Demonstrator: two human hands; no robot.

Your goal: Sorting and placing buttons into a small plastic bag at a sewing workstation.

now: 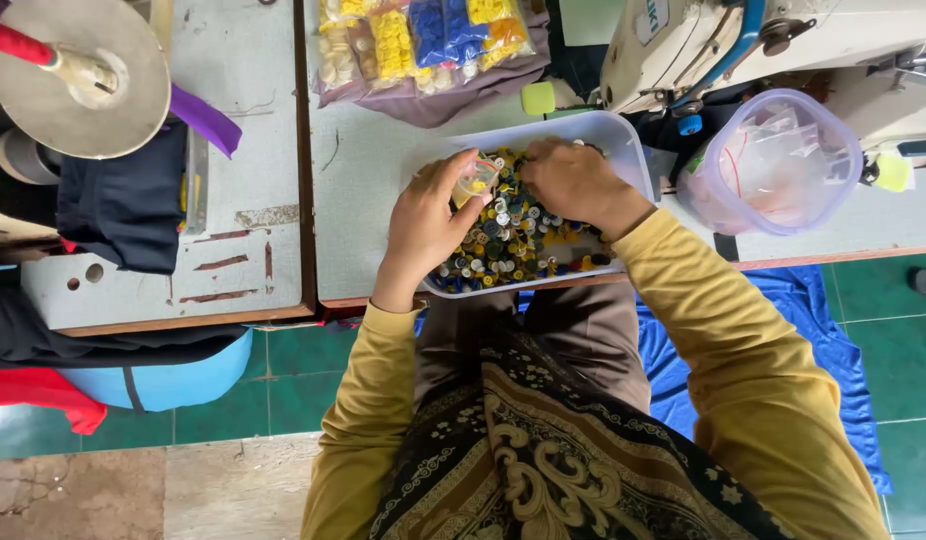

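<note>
Left hand (428, 225): fingers curled shut around a small clear cup (475, 181), tilted, yellow bits inside, held over the left half of the tray (623, 135).
Right hand (575, 180): palm down, fingertips buried in the buttons (508, 240); grasp cannot be told.
Buttons: mixed colours, heaped in the white rectangular tray at the desk's (363, 200) near edge, long axis along that edge, directly beneath and between both hands; right hand nearer.
Beyond: bagged buttons (423, 40) at the far edge, lidded clear tub (773, 165) to the right, sewing machine (783, 40) cut off.
</note>
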